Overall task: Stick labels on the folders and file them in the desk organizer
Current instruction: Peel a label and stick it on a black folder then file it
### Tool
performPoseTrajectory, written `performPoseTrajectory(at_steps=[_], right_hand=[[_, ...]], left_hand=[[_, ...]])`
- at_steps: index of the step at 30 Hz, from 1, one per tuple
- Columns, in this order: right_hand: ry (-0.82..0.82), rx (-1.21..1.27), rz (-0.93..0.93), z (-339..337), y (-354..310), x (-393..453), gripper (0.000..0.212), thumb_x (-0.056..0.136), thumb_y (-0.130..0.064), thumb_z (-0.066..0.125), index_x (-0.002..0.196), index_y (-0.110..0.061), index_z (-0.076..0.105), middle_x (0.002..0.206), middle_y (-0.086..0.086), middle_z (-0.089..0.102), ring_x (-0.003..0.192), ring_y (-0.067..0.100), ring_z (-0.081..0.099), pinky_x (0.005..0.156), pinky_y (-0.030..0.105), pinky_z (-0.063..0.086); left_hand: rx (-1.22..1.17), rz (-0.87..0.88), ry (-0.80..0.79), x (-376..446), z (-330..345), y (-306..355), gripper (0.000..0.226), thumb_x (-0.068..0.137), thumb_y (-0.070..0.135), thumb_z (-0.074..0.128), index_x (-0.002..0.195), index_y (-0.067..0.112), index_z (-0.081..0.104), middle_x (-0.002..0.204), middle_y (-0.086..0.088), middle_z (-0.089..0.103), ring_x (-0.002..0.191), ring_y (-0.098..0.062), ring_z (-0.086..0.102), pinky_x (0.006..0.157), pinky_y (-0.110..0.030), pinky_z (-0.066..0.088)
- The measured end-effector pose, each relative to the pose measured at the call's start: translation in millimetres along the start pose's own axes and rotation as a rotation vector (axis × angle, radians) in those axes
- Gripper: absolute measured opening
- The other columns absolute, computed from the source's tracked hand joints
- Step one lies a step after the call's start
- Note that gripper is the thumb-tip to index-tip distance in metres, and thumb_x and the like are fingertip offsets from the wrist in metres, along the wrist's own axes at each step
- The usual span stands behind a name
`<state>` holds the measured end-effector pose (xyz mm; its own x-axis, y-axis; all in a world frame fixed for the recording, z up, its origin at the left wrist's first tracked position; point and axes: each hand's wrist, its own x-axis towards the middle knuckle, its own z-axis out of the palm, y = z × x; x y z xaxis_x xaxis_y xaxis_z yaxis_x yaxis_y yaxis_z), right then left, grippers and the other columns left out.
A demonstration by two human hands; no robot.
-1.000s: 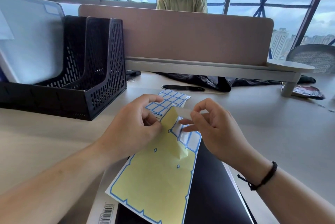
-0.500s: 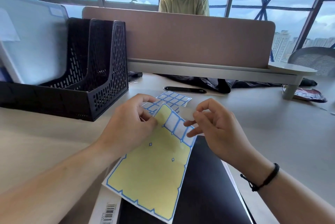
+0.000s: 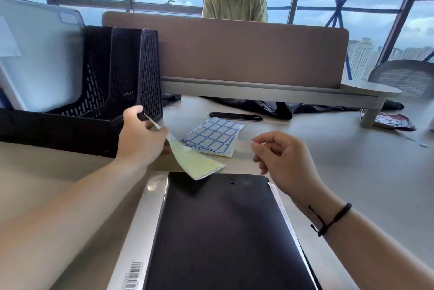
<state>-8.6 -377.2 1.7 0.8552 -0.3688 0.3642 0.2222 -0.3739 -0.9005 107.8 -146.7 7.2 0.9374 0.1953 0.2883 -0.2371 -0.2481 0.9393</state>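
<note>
Nearest the camera, a flat black plastic folder (image 3: 223,231) lies on the pale desk (image 3: 352,172) inside a clear sleeve with a barcode sticker at its lower left edge. Just beyond its far edge, the left hand (image 3: 138,139) pinches a mostly peeled yellow backing sheet with blue-edged trim (image 3: 197,163), which curls down so its free corner hangs over the folder's top. The right hand (image 3: 281,158), a black cord bracelet (image 3: 331,219) on its wrist, has curled fingers pinching a small pale label (image 3: 244,146) that is blurred and hard to make out, held above the desk just beyond the folder's upper right corner. Between the two hands, farther back, a small stack of white label sheets with blue borders (image 3: 211,136) rests on the desk. To the left stands a black mesh desk organizer (image 3: 131,83) with upright dividers, a pale translucent folder (image 3: 40,55) standing in its left compartment. Behind it a tan partition (image 3: 246,55) crosses the desk, and a person in a yellow-green shirt (image 3: 234,8) sits beyond.
</note>
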Motion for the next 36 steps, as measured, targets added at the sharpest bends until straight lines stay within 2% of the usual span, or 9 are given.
performPoseTrajectory(at_steps=[2,5,12,17,20,23,29,33,36], right_hand=[[-0.014,-0.004,0.016,0,1,1,0.014,0.092,-0.006,0.066,0.083,-0.017,0.069,0.057,0.0,0.066,0.047,0.011,0.053,0.049,0.023,0.047],[-0.021,0.011,0.025,-2,0,1,0.013,0.092,-0.006,0.065,0.084,-0.015,0.07,0.058,0.001,0.068,0.051,0.013,0.055,0.052,0.026,0.048],[0.004,0.076,0.051,-7,-2,3,0.008,0.093,-0.006,0.066,0.088,-0.011,0.07,0.061,0.003,0.07,0.055,0.015,0.057,0.053,0.027,0.049],[-0.032,0.078,0.074,-10,-1,3,0.009,0.093,-0.004,0.064,0.089,-0.01,0.069,0.066,0.005,0.072,0.055,0.016,0.061,0.055,0.029,0.052],[-0.065,0.059,0.088,-13,1,5,0.011,0.093,-0.004,0.064,0.088,-0.012,0.07,0.068,0.003,0.073,0.056,0.015,0.062,0.056,0.028,0.054],[-0.103,0.019,0.089,-17,3,6,0.018,0.092,-0.003,0.064,0.083,-0.017,0.071,0.07,0.0,0.073,0.058,0.012,0.063,0.056,0.026,0.055],[-0.182,-0.048,0.132,-27,6,15,0.021,0.09,0.002,0.064,0.083,-0.015,0.074,0.082,0.01,0.076,0.061,0.014,0.066,0.061,0.028,0.058],[-0.244,-0.116,0.154,-40,6,21,0.015,0.088,0.003,0.066,0.086,-0.008,0.077,0.084,0.016,0.076,0.064,0.015,0.066,0.067,0.033,0.058],[-0.309,-0.182,0.169,-49,10,22,0.007,0.086,-0.006,0.072,0.084,-0.007,0.078,0.076,0.018,0.074,0.064,0.017,0.064,0.065,0.031,0.055]], left_hand=[[0.03,0.053,-0.024,-1,-1,1,0.07,0.087,0.002,0.068,0.146,0.021,0.034,0.117,0.002,0.059,0.089,-0.011,0.064,0.064,-0.014,0.051],[0.054,0.108,-0.047,-3,-4,7,0.077,0.08,-0.003,0.067,0.144,0.026,0.036,0.111,0.007,0.063,0.11,-0.021,0.059,0.08,-0.032,0.048],[-0.096,0.247,0.111,4,1,18,0.056,0.079,0.001,0.068,0.121,0.035,0.051,0.102,0.015,0.065,0.091,-0.003,0.066,0.071,-0.027,0.054],[-0.116,0.121,0.175,12,15,5,0.049,0.085,0.003,0.062,0.124,0.031,0.051,0.12,0.008,0.061,0.107,-0.012,0.061,0.096,-0.037,0.052],[0.028,0.099,0.052,9,16,-4,0.063,0.089,0.007,0.064,0.142,0.025,0.037,0.134,0.0,0.045,0.123,-0.021,0.052,0.1,-0.033,0.042],[0.186,0.272,-0.046,-8,15,2,0.072,0.087,0.008,0.066,0.147,0.023,0.03,0.149,-0.005,0.04,0.138,-0.026,0.041,0.113,-0.041,0.036],[0.187,0.391,-0.398,-35,30,27,0.046,0.09,0.017,0.069,0.126,0.035,0.049,0.091,0.014,0.075,0.091,-0.006,0.069,0.085,-0.022,0.05],[0.269,0.443,-0.604,-43,46,28,0.044,0.088,0.019,0.073,0.122,0.038,0.052,0.092,0.012,0.074,0.082,-0.003,0.068,0.086,-0.029,0.054],[0.394,0.454,-0.721,-45,57,28,0.041,0.089,0.019,0.071,0.117,0.042,0.053,0.094,0.013,0.073,0.074,0.006,0.063,0.075,-0.014,0.049]])
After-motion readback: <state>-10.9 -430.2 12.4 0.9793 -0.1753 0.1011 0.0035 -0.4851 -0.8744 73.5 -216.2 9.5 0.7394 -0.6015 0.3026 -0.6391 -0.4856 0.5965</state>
